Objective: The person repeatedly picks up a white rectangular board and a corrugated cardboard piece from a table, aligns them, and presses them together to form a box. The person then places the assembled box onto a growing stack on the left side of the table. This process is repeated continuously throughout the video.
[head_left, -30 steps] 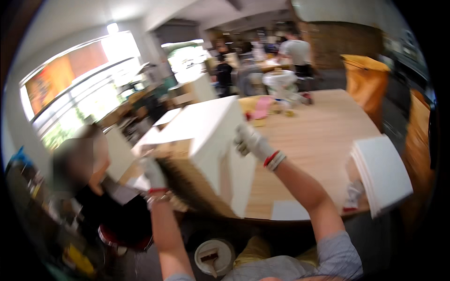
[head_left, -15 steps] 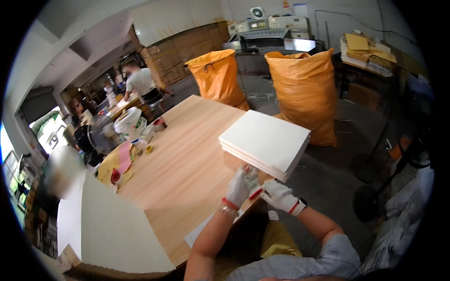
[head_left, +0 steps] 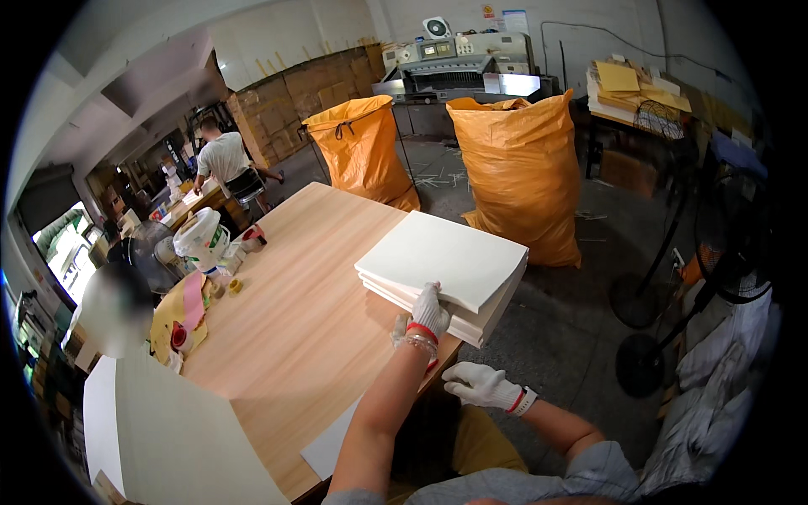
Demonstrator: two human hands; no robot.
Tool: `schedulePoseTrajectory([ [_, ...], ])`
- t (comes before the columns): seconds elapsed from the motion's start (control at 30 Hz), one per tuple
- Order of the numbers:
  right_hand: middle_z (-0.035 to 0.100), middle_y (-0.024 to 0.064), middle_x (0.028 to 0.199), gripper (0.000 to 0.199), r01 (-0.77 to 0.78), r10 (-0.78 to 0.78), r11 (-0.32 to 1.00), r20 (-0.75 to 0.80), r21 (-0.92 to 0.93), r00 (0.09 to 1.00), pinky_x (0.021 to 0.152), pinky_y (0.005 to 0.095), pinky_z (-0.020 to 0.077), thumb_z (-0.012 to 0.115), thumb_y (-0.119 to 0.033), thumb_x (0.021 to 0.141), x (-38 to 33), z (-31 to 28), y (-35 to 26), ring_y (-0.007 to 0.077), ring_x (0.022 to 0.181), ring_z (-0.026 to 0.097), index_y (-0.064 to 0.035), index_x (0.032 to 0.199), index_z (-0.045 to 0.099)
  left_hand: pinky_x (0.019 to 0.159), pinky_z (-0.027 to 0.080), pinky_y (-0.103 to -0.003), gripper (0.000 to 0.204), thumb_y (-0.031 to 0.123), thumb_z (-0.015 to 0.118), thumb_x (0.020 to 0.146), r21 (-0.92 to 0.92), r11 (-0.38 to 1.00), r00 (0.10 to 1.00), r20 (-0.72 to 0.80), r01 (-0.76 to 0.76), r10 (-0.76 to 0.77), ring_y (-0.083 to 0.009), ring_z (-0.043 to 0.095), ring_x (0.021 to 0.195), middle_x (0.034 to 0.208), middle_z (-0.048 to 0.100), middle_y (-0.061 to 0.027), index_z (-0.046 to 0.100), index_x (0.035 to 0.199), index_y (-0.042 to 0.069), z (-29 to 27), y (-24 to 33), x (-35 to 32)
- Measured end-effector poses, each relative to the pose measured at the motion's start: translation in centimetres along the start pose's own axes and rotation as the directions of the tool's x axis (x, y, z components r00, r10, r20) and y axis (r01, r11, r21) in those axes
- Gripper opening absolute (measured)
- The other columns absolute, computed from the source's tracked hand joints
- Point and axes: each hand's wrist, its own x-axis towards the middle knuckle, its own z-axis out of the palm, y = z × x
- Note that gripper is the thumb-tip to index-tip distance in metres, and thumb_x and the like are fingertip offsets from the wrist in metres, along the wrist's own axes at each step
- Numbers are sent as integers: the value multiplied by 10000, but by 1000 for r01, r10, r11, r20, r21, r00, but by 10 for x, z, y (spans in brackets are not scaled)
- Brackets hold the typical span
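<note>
A thick stack of white paper sheets (head_left: pixel 438 257) lies at the table's right edge, in a few layers. My left hand (head_left: pixel 429 316), in a white knitted glove with a red cuff, is at the stack's near edge. One fingertip rests on the top sheets, which bow up slightly there, and its other fingers are mostly hidden. A small red object (head_left: pixel 432 366) peeks out below that wrist; its kind is unclear. My right hand (head_left: pixel 481 385), gloved too and with a watch at the wrist, hovers off the table's near edge, fingers loosely stretched leftward, nothing visible in it.
On the wood-grain table (head_left: pixel 278 311) are a white bucket (head_left: pixel 202 240), tape rolls (head_left: pixel 234 286) and large pale sheets (head_left: pixel 177 429). Orange sacks (head_left: pixel 518 181) stand beyond, fans (head_left: pixel 640 366) at right. A person (head_left: pixel 223 156) sits far left; a blurred shape is nearer.
My left hand has moved up from below the stack's near edge onto its top sheets. The right hand has drawn away from the left. The whole view has shifted.
</note>
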Motion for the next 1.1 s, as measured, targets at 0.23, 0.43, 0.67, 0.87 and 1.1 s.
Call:
schedulePoseTrajectory([
  [0.23,638,79,966,352,-268,480,463,15,845,877,612,289,547,398,-325,1005,31,0,25,145,690,615,-56,1196,524,713,574,-372,152,102,460,940,-121,992,997,52,-44,50,-174,580,668,832,575,-78,505,1005,-27,-22,65,-31],
  [0.43,632,126,1008,569,4,347,44,-19,999,937,780,356,552,346,-485,975,102,-21,-43,233,921,618,-32,1314,409,868,551,-397,381,118,483,898,111,987,988,110,-118,106,-275,637,1016,1159,604,-197,480,1229,-71,-162,162,-190],
  [0.67,671,109,1071,403,-302,257,951,385,60,886,860,279,444,627,-380,878,183,92,20,169,959,613,-11,1037,659,874,542,-379,351,-4,503,881,347,904,942,-131,-248,309,-243,618,1018,1147,593,-143,478,1231,-31,-311,182,-252],
  [0.87,709,30,916,343,-384,252,875,399,295,882,800,259,459,652,-358,870,205,150,46,117,863,614,-39,993,680,675,442,-289,346,166,742,778,744,644,779,-293,-179,554,-138,528,763,909,601,-65,579,1003,-39,-361,189,-248],
  [1.1,702,26,886,328,-350,223,887,384,301,896,769,264,466,645,-338,878,201,151,35,114,821,610,-36,1003,673,674,469,-316,360,217,731,791,808,575,751,-297,-132,590,-160,563,742,886,619,-60,588,1000,-39,-373,183,-249],
])
